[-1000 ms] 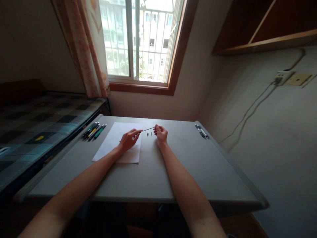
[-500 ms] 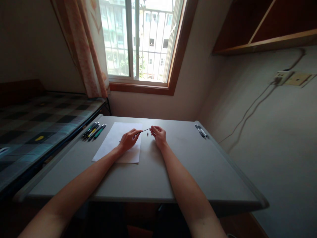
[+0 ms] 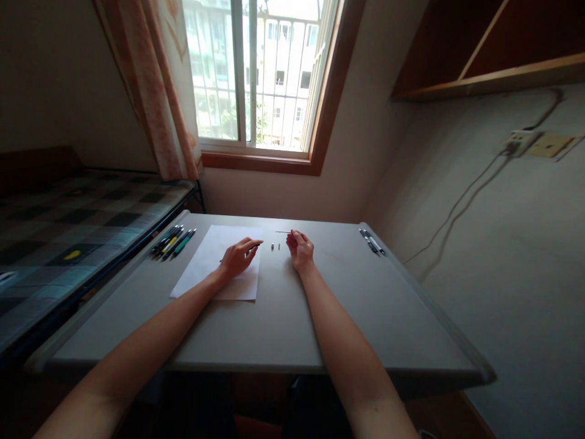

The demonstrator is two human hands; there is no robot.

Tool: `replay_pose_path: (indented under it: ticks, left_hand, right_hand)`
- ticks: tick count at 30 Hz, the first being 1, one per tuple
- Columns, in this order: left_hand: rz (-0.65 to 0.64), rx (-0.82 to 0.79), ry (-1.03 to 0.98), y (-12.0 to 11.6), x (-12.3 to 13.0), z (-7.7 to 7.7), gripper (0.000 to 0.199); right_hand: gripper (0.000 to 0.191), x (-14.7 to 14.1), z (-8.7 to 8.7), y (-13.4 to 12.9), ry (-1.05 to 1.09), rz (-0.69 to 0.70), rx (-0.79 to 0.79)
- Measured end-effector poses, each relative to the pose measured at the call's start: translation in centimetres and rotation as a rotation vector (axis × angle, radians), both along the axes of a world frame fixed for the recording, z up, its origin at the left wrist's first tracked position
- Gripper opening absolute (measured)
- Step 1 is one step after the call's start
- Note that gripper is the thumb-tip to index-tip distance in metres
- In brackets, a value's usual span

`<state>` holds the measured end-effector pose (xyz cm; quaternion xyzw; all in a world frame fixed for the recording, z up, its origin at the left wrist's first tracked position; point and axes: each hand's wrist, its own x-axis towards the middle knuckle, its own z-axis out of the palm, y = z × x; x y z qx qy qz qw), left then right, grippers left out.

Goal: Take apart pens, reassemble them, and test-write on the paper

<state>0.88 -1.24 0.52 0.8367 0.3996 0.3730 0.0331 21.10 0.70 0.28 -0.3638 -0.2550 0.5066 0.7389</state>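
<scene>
Over the right part of a white sheet of paper (image 3: 201, 268), my left hand (image 3: 236, 257) is closed around a dark pen barrel (image 3: 254, 246); its front end sticks out past my fingers. To the right, my right hand (image 3: 300, 249) pinches a thin dark pen refill (image 3: 283, 231), which points left, apart from the barrel. Between my hands two small parts lie on the table: a short pale piece like a pen tip (image 3: 273, 246) and a thin one that looks like a spring (image 3: 279, 246).
Several pens (image 3: 171, 242) lie in a bunch at the table's left edge. A few more pens (image 3: 372, 242) lie at the right edge of the grey table (image 3: 365, 317). A bed (image 3: 91, 225) stands on the left, and a window (image 3: 260, 79) is ahead.
My right hand has moved right, drawing the refill clear of the barrel. The small spring-like part, partly covered before, now shows. My left hand stays in place.
</scene>
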Motion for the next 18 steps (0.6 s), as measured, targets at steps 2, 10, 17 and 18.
replay_pose_path:
  ticks: [2,10,17,18]
  left_hand:
    - [-0.001,-0.001,-0.002,-0.02,0.01,0.0,0.026]
    - [-0.006,0.005,-0.005,0.02,0.0,-0.1,0.028]
    - [0.0,0.0,0.006,0.1,-0.03,-0.14,0.028]
    - [0.0,-0.001,0.005,0.1,-0.03,-0.14,0.028]
  right_hand:
    - [0.019,0.23,-0.28,0.17,0.027,-0.009,0.003]
    - [0.019,0.15,-0.53,0.14,-0.071,0.036,-0.013]
    - [0.015,0.1,-0.88,0.73,-0.289,-0.094,-0.02]
    - [0.016,0.18,-1.01,0.83,-0.32,-0.132,-0.017]
